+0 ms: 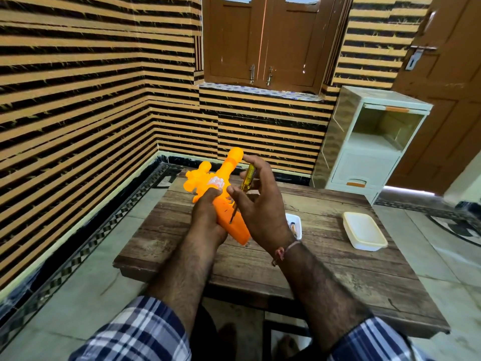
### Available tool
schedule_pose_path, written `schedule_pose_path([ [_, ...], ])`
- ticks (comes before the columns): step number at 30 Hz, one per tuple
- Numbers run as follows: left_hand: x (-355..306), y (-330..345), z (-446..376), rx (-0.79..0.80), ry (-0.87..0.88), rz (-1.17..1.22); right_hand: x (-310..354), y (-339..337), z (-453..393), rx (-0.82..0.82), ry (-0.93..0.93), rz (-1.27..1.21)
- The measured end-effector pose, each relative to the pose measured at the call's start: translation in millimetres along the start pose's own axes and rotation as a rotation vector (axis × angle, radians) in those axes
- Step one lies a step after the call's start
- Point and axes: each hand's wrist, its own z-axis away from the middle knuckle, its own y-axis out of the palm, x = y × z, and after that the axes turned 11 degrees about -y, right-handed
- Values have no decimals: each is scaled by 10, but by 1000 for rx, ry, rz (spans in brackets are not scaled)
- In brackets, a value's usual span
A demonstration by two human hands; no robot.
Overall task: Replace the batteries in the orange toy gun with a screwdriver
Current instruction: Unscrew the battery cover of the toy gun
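Note:
The orange toy gun is held above the wooden table, barrel pointing away from me and grip end toward me. My left hand grips its body from the left side. My right hand pinches a screwdriver with a yellow translucent handle. The metal shaft slants down and its tip touches the gun's grip part at a screw hole. A small white tray holding batteries lies on the table just right of my right hand, partly hidden behind it.
A white lidded plastic box sits on the right part of the table. A pale plastic drawer cabinet stands behind the table at the right, next to a brown door. Striped walls close off the left and back.

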Motion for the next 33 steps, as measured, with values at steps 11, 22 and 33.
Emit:
schedule_pose_path([
  [11,15,26,34,2,5,5,11,-33,-48,-17,56,-59],
  [22,22,-14,-30,25,-10,23,-19,24,-25,-29,70,-8],
  [33,16,34,-35,30,-22,8,-51,-14,-39,-70,61,39],
])
